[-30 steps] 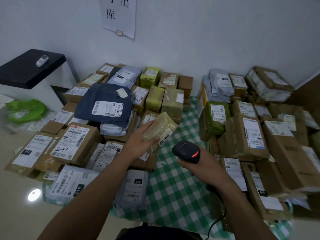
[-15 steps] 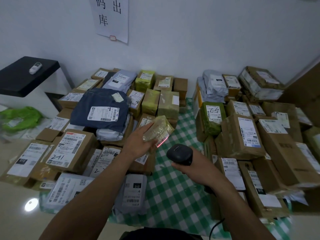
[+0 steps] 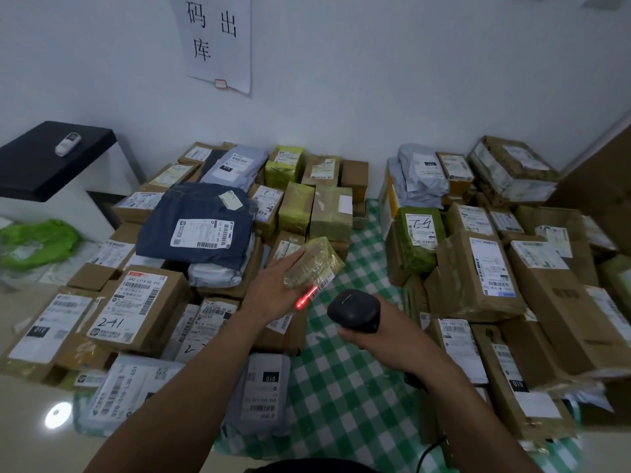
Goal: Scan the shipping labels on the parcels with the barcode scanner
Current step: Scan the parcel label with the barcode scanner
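White-walled corner; green-and-white checked cloth [image 3: 345,397] runs between left parcel heap [image 3: 143,308] and right parcel heap [image 3: 478,271]; left hand [image 3: 273,291] raised at the left heap's edge, fingers holding a small yellowish tape-wrapped parcel [image 3: 314,264]; right hand [image 3: 386,343] fingers wrapped round black handheld barcode scanner [image 3: 355,310], near the parcel; red scan line [image 3: 307,297] crosses label edge; open cloth strip below both hands.

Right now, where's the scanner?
Head view, lower centre: the scanner is in the right hand, above the checked cloth, just right of the taped parcel that the left hand holds.
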### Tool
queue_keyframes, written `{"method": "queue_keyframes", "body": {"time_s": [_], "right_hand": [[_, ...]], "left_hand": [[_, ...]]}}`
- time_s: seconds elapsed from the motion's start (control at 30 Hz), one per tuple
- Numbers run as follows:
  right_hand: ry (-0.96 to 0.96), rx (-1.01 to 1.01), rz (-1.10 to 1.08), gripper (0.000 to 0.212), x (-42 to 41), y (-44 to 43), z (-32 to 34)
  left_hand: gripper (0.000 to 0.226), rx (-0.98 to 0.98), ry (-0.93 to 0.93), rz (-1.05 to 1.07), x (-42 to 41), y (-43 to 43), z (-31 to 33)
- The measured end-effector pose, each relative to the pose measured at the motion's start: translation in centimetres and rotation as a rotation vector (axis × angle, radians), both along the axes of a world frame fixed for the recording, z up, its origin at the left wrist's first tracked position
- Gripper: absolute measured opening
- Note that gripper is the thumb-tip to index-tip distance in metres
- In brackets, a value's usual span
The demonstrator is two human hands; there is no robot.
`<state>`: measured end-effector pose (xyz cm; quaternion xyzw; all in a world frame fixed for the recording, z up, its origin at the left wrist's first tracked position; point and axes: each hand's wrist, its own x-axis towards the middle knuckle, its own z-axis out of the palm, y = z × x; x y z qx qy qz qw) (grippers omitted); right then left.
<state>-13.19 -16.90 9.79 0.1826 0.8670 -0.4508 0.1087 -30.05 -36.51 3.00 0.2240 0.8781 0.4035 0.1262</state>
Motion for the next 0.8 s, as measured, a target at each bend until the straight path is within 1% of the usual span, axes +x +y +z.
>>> {"method": "queue_keyframes", "body": {"time_s": [0.07, 0.13, 0.23, 0.3, 0.4, 0.43, 0.53, 0.6, 0.67, 0.73, 0.8], "right_hand": [[0.002, -0.020, -0.014, 0.065, 0.0, 0.5, -0.1], [0.020, -0.048, -0.062, 0.060, 0.1, 1.2, 0.0], [0.055, -0.113, -0.146, 0.050, 0.7, 2.7, 0.5], [0.072, -0.133, -0.201, 0.049, 1.1, 4.0, 0.5], [0.067, -0.174, -0.298, 0.046, 1.8, 6.3, 0.2], [0.067, -0.189, -0.329, 0.044, 1.8, 6.9, 0.0], [0.057, -0.209, -0.409, 0.039, 1.8, 8.4, -0.6], [0.040, -0.235, -0.465, 0.039, 1.6, 9.5, -1.5], [0.047, -0.258, -0.542, 0.046, 1.2, 10.6, -2.5], [0.051, -0.261, -0.603, 0.047, 0.8, 11.7, -3.5], [0.032, -0.276, -0.636, 0.042, 0.5, 12.8, -4.3]], "left_hand": [[0.077, 0.049, -0.023, -0.007, 0.1, 0.6, 0.2], [0.071, 0.154, -0.110, 0.018, 0.7, 1.5, 0.4], [0.067, 0.310, -0.374, 0.112, 2.2, 3.3, -0.4], [0.063, 0.362, -0.483, 0.153, 3.3, 4.9, -1.5], [0.062, 0.372, -0.575, 0.164, 5.1, 7.9, -3.8], [0.059, 0.359, -0.596, 0.152, 5.6, 8.9, -4.5], [0.047, 0.403, -0.736, 0.129, 6.6, 12.2, -5.8], [0.050, 0.425, -0.857, 0.169, 6.4, 14.7, -6.7], [0.055, 0.441, -0.944, 0.194, 6.2, 16.8, -7.5], [0.053, 0.433, -0.977, 0.215, 5.8, 18.5, -8.1], [0.048, 0.408, -0.977, 0.229, 5.2, 19.7, -8.8]]}}
